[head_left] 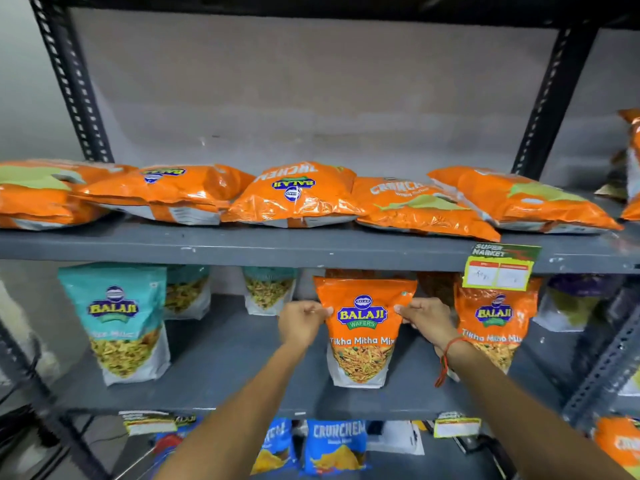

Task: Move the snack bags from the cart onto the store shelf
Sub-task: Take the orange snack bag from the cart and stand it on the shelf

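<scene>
An orange Balaji Tikha Mitha Mix bag point(362, 337) stands upright on the middle shelf point(221, 375) of a grey metal rack. My left hand point(302, 322) pinches its upper left edge and my right hand point(426, 318) pinches its upper right edge. A second orange bag of the same kind point(493, 323) stands just to its right. A teal Balaji bag point(121, 320) stands at the left of the same shelf. No cart is in view.
Several orange Crunchem bags point(294, 195) lie flat on the upper shelf point(242, 245). A yellow price tag point(498, 268) hangs from its front edge. More teal bags point(268, 289) stand at the back. Blue Crunchem bags point(334, 445) sit on the lowest shelf.
</scene>
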Tool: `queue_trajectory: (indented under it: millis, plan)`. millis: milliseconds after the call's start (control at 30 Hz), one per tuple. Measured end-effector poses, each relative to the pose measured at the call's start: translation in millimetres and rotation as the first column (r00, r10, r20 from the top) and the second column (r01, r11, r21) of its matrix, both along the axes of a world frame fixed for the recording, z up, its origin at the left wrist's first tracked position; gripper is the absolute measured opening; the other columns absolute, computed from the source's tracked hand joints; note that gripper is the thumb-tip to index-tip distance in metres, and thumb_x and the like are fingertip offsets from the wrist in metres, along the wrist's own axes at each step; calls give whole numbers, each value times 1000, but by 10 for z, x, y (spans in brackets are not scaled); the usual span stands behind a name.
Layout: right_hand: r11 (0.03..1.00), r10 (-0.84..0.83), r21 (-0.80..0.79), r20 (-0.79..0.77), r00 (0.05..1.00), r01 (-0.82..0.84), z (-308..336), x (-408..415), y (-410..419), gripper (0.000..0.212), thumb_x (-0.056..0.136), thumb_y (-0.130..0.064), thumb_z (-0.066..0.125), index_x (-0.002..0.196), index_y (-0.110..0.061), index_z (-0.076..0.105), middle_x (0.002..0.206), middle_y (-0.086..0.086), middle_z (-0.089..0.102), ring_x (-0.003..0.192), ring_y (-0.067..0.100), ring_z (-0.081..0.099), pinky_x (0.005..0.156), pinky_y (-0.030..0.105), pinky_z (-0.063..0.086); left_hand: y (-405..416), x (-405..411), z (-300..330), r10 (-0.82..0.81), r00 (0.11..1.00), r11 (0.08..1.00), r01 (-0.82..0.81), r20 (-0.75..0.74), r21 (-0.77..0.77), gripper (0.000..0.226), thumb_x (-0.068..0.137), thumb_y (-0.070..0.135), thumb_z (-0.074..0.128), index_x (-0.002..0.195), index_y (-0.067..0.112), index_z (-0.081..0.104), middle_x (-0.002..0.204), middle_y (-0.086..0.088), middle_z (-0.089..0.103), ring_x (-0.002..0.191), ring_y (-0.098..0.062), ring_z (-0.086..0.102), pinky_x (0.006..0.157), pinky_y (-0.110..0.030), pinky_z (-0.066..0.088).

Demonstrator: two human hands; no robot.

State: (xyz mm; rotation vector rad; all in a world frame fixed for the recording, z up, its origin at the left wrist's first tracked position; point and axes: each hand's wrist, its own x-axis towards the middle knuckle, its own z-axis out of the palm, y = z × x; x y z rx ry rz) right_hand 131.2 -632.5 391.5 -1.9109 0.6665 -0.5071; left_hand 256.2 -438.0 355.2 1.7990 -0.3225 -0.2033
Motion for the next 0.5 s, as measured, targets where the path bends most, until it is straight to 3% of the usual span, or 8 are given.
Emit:
queue_trajectory:
  millis: [200,367,433,500]
  plan:
    - [997,39,62,-8,999,-38,-235,150,-264,13,87,-17,61,80,-10,69,66,-8,69,55,-3,63,44,2,40,-238,183,-265,1,999,1000,0,-36,4,20,64,44,77,60,24,73,73,-4,78,76,-22,73,81,-49,58]
    - [992,40,122,1,999,-40,-314,258,-257,5,85,-21,63,85,-16,66,90,8,71,78,15,66,59,20,43,-234,171,-222,51,995,999,-52,-84,-7,16,73,28,76,58,26,71,78,-4,78,80,-22,72,86,-46,57]
    - [989,-40,141,47,998,33,-335,282,-199,22,80,-24,70,97,-12,63,98,9,69,85,21,66,66,28,48,-177,159,-200,88,988,995,-94,-130,-40,6,70,27,79,68,28,73,85,-5,78,87,-21,71,91,-46,56]
    - [970,-206,157,113,972,187,-291,286,-53,49,72,-28,77,111,-7,56,107,10,64,94,25,63,81,37,52,-30,119,-147,137,984,989,-142,-113,-43,18,68,29,80,84,22,73,85,-2,77,91,-20,70,93,-42,54]
